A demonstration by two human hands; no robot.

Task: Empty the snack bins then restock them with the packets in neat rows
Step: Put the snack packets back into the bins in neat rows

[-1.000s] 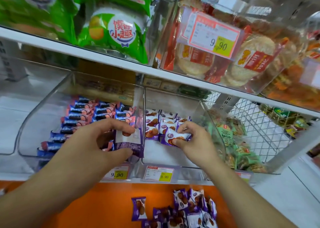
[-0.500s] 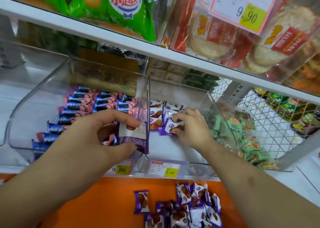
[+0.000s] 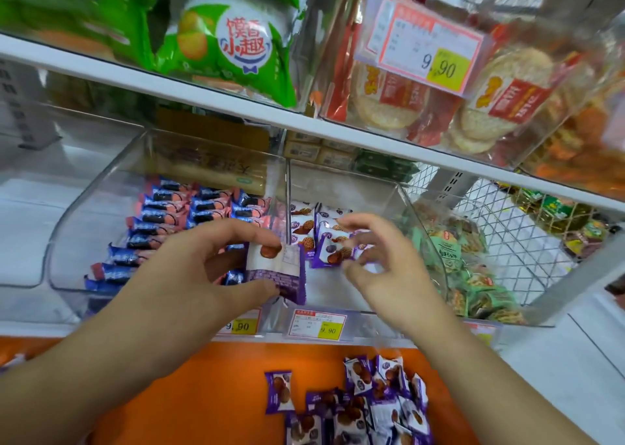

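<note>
My left hand point(image 3: 199, 275) grips a small stack of purple-and-white waffle packets point(image 3: 275, 270) between thumb and fingers, at the front of the divider between two clear bins. My right hand point(image 3: 382, 269) hovers over the middle clear bin point(image 3: 341, 296), fingers spread and loosely curled, blurred, holding nothing. Just beyond its fingertips, rows of purple waffle packets point(image 3: 324, 238) lie at the back of that bin. The left clear bin point(image 3: 88, 214) holds neat rows of blue-and-pink packets point(image 3: 162, 221). A loose pile of purple packets point(image 3: 365, 407) lies on the orange surface point(image 3: 203, 394) below.
The white upper shelf point(image 3: 304, 127) carries green snack bags point(image 3: 233, 45) and rice cracker packs point(image 3: 439, 103) behind a price tag. A bin of green packets point(image 3: 473, 275) and a wire basket point(image 3: 527, 228) stand to the right. Price labels point(image 3: 319, 324) line the shelf edge.
My right hand has let go of the purple packet it was placing in the middle bin and pulled back a little, fingers spread. My left hand keeps its stack.
</note>
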